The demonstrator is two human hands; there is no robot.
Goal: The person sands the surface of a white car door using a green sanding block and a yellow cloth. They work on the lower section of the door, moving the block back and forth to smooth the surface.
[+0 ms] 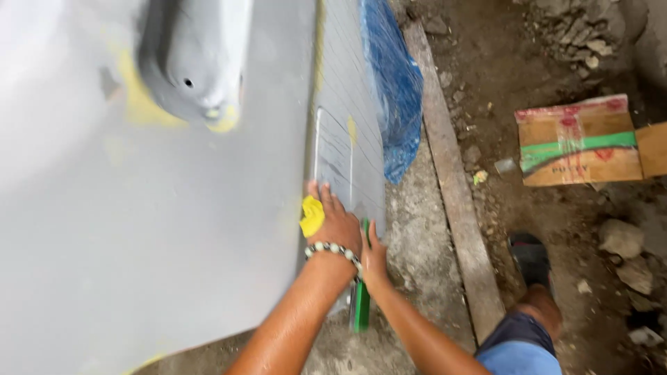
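A big grey primed body panel fills the left of the view, with yellow filler patches and a moulded recess near the top. My left hand, which wears a bead bracelet, presses a small yellow pad against the panel's edge beside a ribbed grey strip. Just to its right, my right hand holds a flat green tool along that strip. The tool's upper end is hidden by the hand.
Crumpled blue plastic sheet hangs by the strip. A long wooden plank lies on the dirt floor. A taped cardboard box sits at the right, with loose stones near it. My sandalled foot stands by the plank.
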